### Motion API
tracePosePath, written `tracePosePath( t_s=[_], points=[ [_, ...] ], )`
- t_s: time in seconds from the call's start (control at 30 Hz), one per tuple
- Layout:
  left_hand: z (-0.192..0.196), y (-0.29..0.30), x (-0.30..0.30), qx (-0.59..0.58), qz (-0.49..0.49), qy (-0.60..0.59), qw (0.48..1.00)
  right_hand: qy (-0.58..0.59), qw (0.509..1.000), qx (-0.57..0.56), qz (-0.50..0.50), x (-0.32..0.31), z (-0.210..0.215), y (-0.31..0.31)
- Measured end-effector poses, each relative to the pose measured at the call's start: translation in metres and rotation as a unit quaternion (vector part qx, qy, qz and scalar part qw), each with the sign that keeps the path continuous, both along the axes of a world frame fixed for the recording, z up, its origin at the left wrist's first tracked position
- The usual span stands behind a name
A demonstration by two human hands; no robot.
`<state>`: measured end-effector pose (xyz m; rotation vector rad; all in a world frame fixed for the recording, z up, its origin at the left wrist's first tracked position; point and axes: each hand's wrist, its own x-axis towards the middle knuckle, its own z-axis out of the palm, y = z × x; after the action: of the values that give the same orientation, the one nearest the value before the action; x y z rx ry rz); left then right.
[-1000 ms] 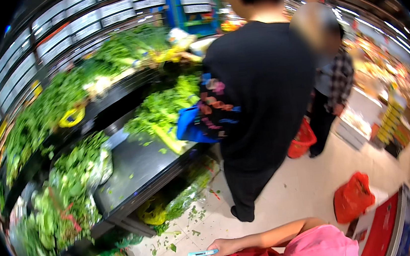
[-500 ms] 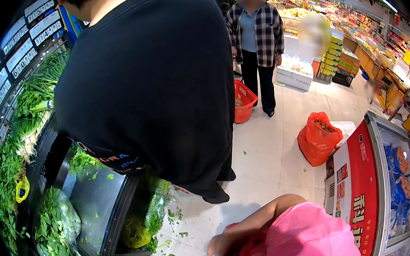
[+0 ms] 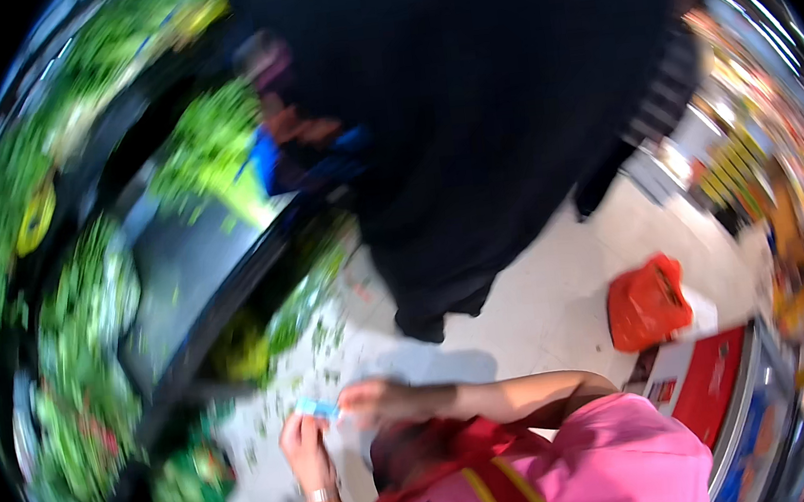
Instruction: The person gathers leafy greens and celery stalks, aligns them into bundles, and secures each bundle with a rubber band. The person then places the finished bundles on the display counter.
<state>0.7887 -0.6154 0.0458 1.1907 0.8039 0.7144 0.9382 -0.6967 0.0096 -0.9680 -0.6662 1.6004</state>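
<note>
A small light-blue, slim object (image 3: 318, 409), blurred and of a kind I cannot make out, is held out in front of my body. My left hand (image 3: 302, 445), with a pale band at the wrist, grips one side of it. My right hand (image 3: 367, 402) is closed at its other end, beside a whitish tip; whether it pinches that tip is smeared by motion. My pink sleeve and red apron (image 3: 487, 497) fill the lower edge.
A person in black (image 3: 477, 125) stands close ahead, near leafy greens (image 3: 215, 153) on a dark display stand (image 3: 193, 263). Loose leaves lie on the floor below. To the right are an orange-red bag (image 3: 647, 302) and a red-sided freezer (image 3: 709, 375).
My view has swung and blurred. My hands have moved forward and left, away from my apron, with the light-blue object. Blurred hands and something blue now show beside the person in black.
</note>
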Motion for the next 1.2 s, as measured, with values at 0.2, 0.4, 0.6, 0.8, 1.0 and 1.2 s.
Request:
tracePosePath(
  t_s=[0.2,0.4,0.6,0.8,1.0,1.2],
  points=[
    [0.013,0.021,0.024,0.037,-0.078,-0.057,0.995,0.041,0.997,-0.025,0.062,0.031,0.044,0.024],
    [0.022,0.067,0.011,0.0,-0.006,-0.097,0.995,0.104,0.988,-0.013,0.116,0.017,0.065,0.081],
    [0.017,0.101,-0.007,0.027,0.009,-0.082,0.996,0.078,0.988,-0.005,0.132,0.008,0.051,0.116],
    [0.012,0.176,-0.039,0.133,-0.04,-0.058,0.989,-0.008,0.997,-0.008,0.07,-0.029,0.05,0.183],
    [0.015,0.238,-0.06,0.178,-0.041,-0.065,0.981,0.009,0.999,-0.043,0.028,-0.061,0.046,0.24],
    [0.014,0.269,-0.055,0.213,-0.107,0.016,0.971,0.053,0.994,-0.068,0.068,-0.054,0.028,0.257]
  ],
)
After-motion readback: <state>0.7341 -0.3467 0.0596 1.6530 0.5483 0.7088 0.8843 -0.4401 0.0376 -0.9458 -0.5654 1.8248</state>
